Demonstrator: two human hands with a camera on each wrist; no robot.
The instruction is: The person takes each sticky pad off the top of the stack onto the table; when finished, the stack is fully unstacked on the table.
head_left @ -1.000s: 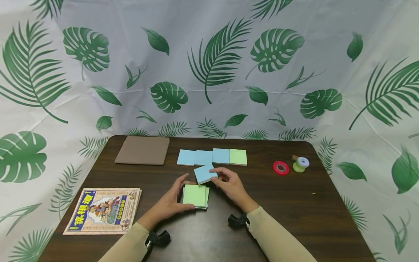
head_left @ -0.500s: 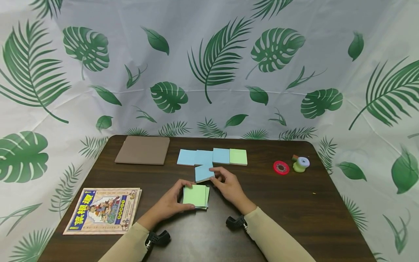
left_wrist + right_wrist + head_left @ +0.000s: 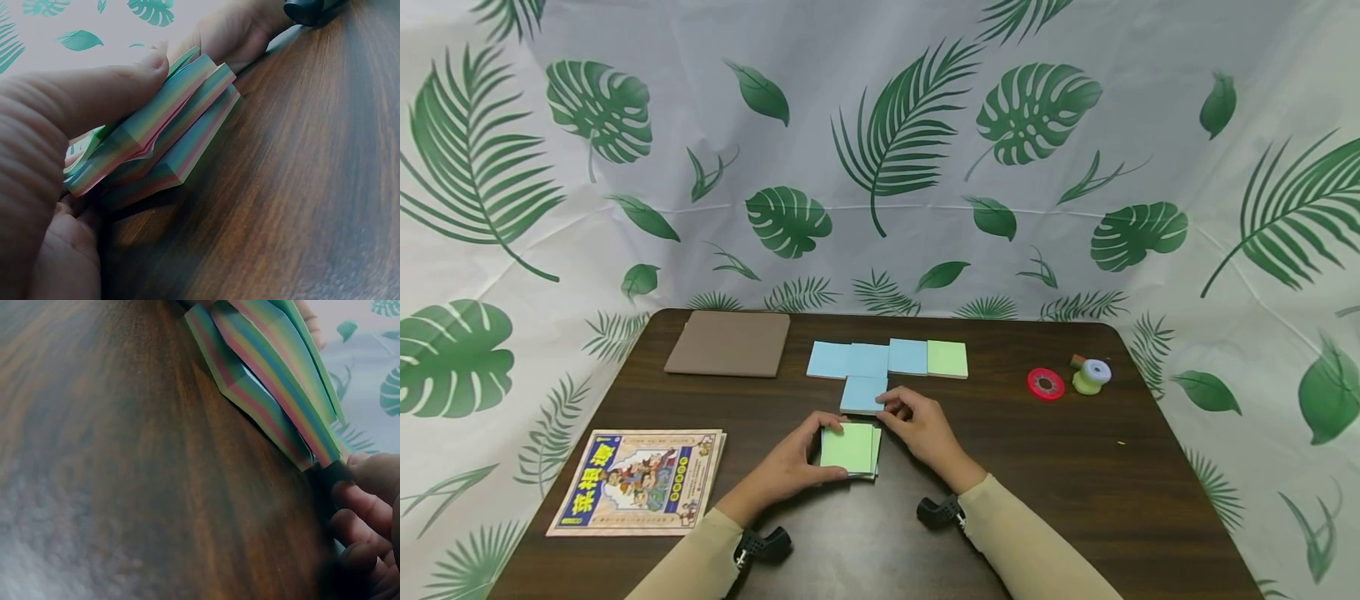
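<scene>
In the head view my left hand (image 3: 790, 462) grips a small stack of sticky note pads (image 3: 847, 447) with a light green pad on top. Rainbow-striped edges of the stack (image 3: 159, 134) show in the left wrist view, its layers slightly askew, with the thumb (image 3: 119, 90) along one side. Just beyond the stack, my right hand (image 3: 927, 429) pinches the right edge of a blue sticky note pad (image 3: 861, 394). This pad lies squarely below a row of pads, its far edge right at the row. In the right wrist view the right fingers (image 3: 362, 509) appear beside the striped stack.
The row holds blue pads (image 3: 830, 360) and a green pad (image 3: 947, 359) at its right end. A brown board (image 3: 727, 343) lies back left, an illustrated booklet (image 3: 636, 483) front left. At right are a red ring-shaped roll (image 3: 1046, 383) and a green-and-white spool (image 3: 1092, 377).
The right hand has turned the blue pad straight and shifted it slightly left, so it now sits flush below the row. The left index finger has come down onto the stack's far edge.
</scene>
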